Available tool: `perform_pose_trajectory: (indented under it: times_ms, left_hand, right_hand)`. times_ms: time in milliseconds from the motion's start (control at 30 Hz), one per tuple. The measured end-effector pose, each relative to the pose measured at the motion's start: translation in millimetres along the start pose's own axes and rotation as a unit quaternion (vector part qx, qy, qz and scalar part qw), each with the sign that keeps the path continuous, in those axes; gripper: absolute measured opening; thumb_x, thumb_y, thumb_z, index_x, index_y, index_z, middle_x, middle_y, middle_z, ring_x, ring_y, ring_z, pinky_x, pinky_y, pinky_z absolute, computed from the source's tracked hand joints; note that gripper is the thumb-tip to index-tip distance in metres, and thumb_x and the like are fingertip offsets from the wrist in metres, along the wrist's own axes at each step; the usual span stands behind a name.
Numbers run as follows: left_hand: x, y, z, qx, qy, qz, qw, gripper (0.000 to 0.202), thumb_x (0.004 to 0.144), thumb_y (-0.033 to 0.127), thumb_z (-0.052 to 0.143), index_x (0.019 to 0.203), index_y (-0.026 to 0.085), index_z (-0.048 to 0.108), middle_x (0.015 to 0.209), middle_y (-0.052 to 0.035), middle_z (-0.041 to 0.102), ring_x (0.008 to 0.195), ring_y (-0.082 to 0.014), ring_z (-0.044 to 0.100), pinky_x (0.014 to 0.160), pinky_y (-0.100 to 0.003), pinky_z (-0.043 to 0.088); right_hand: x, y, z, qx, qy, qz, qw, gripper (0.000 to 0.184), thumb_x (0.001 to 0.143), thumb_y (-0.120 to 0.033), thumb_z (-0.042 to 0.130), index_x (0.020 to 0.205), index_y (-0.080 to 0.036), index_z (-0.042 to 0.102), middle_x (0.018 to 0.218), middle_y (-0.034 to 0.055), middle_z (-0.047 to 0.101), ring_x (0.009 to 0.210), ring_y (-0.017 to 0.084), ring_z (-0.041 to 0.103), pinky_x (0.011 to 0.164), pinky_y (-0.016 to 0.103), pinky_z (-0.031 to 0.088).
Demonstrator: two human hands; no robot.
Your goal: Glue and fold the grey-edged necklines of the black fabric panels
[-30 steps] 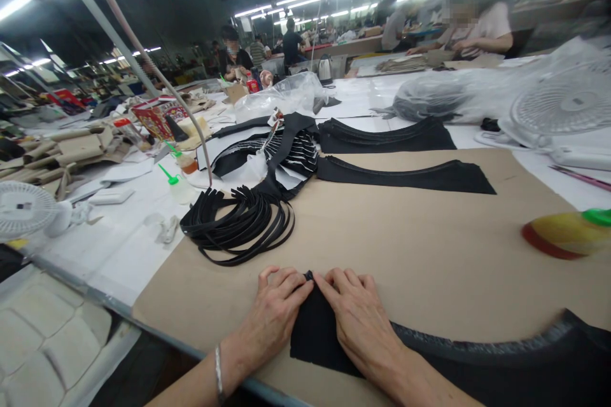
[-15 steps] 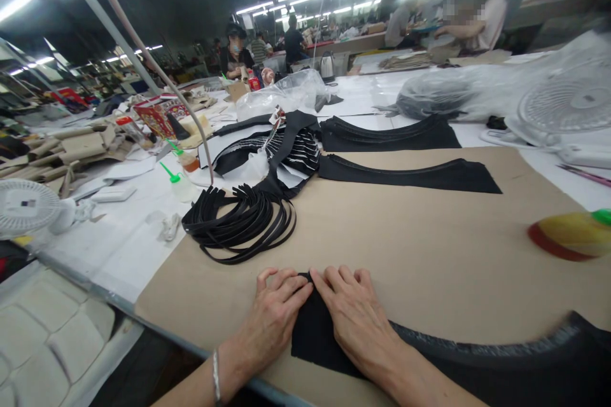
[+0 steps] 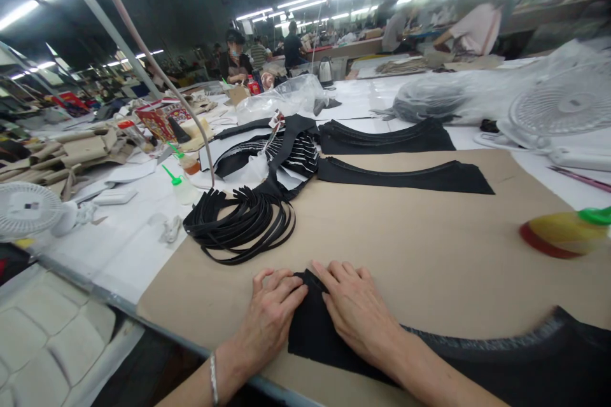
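A curved black fabric piece (image 3: 315, 337) lies along the front of the table, with a grey-white strip on its inner edge. At its upper left corner, my left hand (image 3: 274, 308) is closed, thumb and fingertips pinching the edge. My right hand (image 3: 358, 305) lies just to the right, bent over the folded upper edge, its thumb on the fabric and its fingers curled past it. The right forearm covers part of the piece. Beyond my hands sits a coiled bundle of black strips (image 3: 238, 229).
More curved black pieces (image 3: 405, 177) lie further back. A bottle of amber liquid with a green cap (image 3: 563, 234) rests at the right. Small fans (image 3: 28, 208), a squeeze bottle (image 3: 181, 189) and plastic bags (image 3: 439, 92) stand about. Co-workers (image 3: 475, 28) sit in the background.
My right hand has shifted slightly up and right along the fabric edge, showing more of the folded corner. The left hand stays at the corner. The view has moved a little.
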State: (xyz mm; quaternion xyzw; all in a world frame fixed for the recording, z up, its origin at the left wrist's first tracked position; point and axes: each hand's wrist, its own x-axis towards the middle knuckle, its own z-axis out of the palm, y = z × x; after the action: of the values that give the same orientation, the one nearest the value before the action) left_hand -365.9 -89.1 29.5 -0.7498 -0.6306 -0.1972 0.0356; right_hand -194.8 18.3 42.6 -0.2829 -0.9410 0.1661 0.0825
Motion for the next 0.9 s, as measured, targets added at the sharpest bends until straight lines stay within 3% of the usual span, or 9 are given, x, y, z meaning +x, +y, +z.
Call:
perform_pose_trajectory:
  times_ms: [200, 333, 633, 767, 900]
  left_hand:
    - [13.2, 5.2, -4.6, -0.039, 0.022, -0.037, 0.998, 0.032, 0.091, 0.007, 0.037, 0.105, 0.022, 0.062, 0.103, -0.0034, 0.067, 0.106, -0.0186, 0.054, 0.096, -0.041, 0.027]
    - [25.8, 5.1, -4.6, -0.064, -0.012, -0.039, 0.997, 0.034, 0.092, 0.008, 0.039, 0.112, 0.024, 0.060, 0.108, -0.0031, 0.066, 0.108, -0.0186, 0.052, 0.096, -0.042, 0.027]
    - [29.2, -5.3, -2.9, -0.064, -0.056, -0.023, 0.996, 0.033, 0.092, 0.009, 0.042, 0.110, 0.027, 0.062, 0.105, -0.0004, 0.068, 0.109, -0.0190, 0.052, 0.096, -0.043, 0.023]
    - [29.8, -4.4, -3.9, -0.071, -0.066, -0.041, 0.994, 0.035, 0.090, 0.008, 0.043, 0.110, 0.028, 0.062, 0.105, 0.0002, 0.068, 0.108, -0.0187, 0.052, 0.096, -0.043, 0.024]
    - [30.3, -3.0, -4.0, -0.085, -0.071, -0.056, 0.992, 0.034, 0.090, 0.007, 0.044, 0.111, 0.028, 0.061, 0.103, 0.0001, 0.067, 0.108, -0.0189, 0.052, 0.097, -0.043, 0.023]
  right_hand:
    - [-9.6, 5.8, 2.5, 0.079, 0.019, 0.013, 0.997, 0.043, 0.090, -0.014, 0.048, 0.130, -0.028, 0.050, 0.111, 0.0026, 0.059, 0.103, 0.021, 0.049, 0.087, 0.035, 0.032]
    - [-10.5, 4.6, 4.4, 0.095, 0.028, 0.016, 0.995, 0.038, 0.091, -0.011, 0.046, 0.125, -0.026, 0.054, 0.106, 0.0025, 0.060, 0.100, 0.019, 0.049, 0.086, 0.035, 0.031]
    - [-12.9, 7.9, 1.0, 0.079, 0.035, 0.001, 0.996, 0.023, 0.093, -0.013, 0.046, 0.107, -0.025, 0.061, 0.098, 0.0014, 0.061, 0.095, 0.019, 0.052, 0.084, 0.035, 0.030]
    - [-0.1, 0.7, -2.8, 0.047, 0.038, 0.023, 0.998, 0.007, 0.091, -0.019, 0.053, 0.093, -0.021, 0.060, 0.094, 0.0026, 0.060, 0.093, 0.021, 0.052, 0.083, 0.036, 0.032]
    - [15.1, -8.4, -2.1, -0.002, 0.024, 0.035, 0.999, 0.006, 0.088, -0.016, 0.052, 0.090, -0.019, 0.057, 0.093, 0.0047, 0.061, 0.090, 0.023, 0.055, 0.079, 0.037, 0.035]
